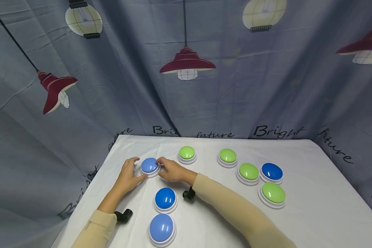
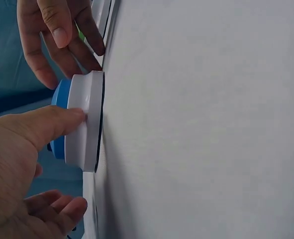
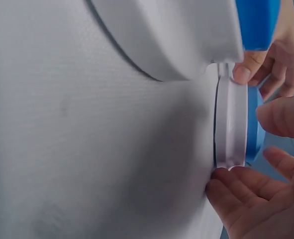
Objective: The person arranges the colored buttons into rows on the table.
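A blue dome push button (image 1: 150,165) with a white round base sits at the back left of the white table, between the two hands. My left hand (image 1: 127,176) is on its left side; in the left wrist view the thumb (image 2: 67,122) lies against the white base, and the other fingers are spread apart from it. My right hand (image 1: 173,170) is on its right side, fingers extended. In the right wrist view its fingertips (image 3: 220,185) are right at the base's edge, and the thumb (image 3: 278,117) overlaps the blue dome.
Two more blue buttons (image 1: 165,198) (image 1: 161,228) stand in a column nearer the front. A green button (image 1: 187,152) is behind the right hand. Farther right are several green buttons (image 1: 249,172) and a darker blue one (image 1: 271,171). A printed curtain (image 1: 204,103) hangs behind the table.
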Tool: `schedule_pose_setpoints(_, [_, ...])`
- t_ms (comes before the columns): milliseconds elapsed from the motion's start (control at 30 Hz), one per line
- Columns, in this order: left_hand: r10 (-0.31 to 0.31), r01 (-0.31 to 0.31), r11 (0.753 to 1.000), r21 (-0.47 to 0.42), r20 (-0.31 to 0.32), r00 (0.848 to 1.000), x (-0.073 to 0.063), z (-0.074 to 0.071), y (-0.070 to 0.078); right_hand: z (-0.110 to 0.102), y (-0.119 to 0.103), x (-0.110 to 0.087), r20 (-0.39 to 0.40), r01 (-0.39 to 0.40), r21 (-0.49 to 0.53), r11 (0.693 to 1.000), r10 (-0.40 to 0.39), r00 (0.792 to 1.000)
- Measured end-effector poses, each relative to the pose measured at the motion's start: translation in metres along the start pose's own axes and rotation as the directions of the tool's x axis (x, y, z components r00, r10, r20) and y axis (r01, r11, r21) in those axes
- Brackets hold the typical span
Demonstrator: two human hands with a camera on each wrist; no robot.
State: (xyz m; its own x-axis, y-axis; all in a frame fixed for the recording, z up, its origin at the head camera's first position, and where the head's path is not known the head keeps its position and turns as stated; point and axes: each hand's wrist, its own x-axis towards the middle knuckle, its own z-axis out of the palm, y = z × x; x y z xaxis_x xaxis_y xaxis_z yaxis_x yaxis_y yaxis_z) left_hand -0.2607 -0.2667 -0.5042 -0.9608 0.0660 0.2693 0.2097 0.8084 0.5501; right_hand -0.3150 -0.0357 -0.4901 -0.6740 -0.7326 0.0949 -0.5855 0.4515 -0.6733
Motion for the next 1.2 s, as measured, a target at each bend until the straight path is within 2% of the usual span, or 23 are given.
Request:
schedule_pose_setpoints(67, [-0.018,0.019,1.0,-0.024,0.035,0.999,0.002,0.001,0.0,0.001,0.0,0.002,0.009,-0.008,0.001,1.0,0.008,1.0])
schedule_pose_setpoints(233, [-0.019,0.031,0.993,-0.118,0.101,0.995,0.005,0.003,-0.002,0.002,0.001,0.005,0.022,-0.03,0.018,0.999,0.029,0.999])
schedule_pose_setpoints(400, [0.009,0.006,0.986,-0.165,0.093,0.996,0.006,0.004,-0.002,0.001,0.001,0.004,0.027,-0.035,0.035,0.999,0.034,0.999])
schedule_pose_setpoints(633, [0.039,-0.025,0.985,-0.171,0.079,0.996,0.005,0.006,0.003,-0.002,0.001,-0.003,0.026,-0.035,0.025,0.999,0.034,0.999])
schedule_pose_setpoints(800, [0.06,-0.046,0.984,-0.172,0.077,0.995,0.001,0.007,0.011,-0.009,-0.003,-0.017,0.029,-0.032,0.032,0.999,0.031,0.999])
schedule_pose_setpoints(1033, [0.136,-0.127,0.979,-0.162,0.05,0.989,-0.012,0.006,0.028,-0.018,-0.014,-0.044,0.003,0.023,0.002,1.0,-0.023,1.0])
schedule_pose_setpoints(1133, [0.16,-0.15,0.974,-0.17,0.046,0.986,-0.018,0.004,0.037,-0.019,-0.018,-0.057,-0.035,0.059,-0.022,0.998,-0.06,0.998])
schedule_pose_setpoints(1200, [0.172,-0.163,0.972,-0.168,0.038,0.984,-0.023,0.002,0.045,-0.019,-0.022,-0.065,-0.087,0.073,-0.042,0.996,-0.077,0.993])
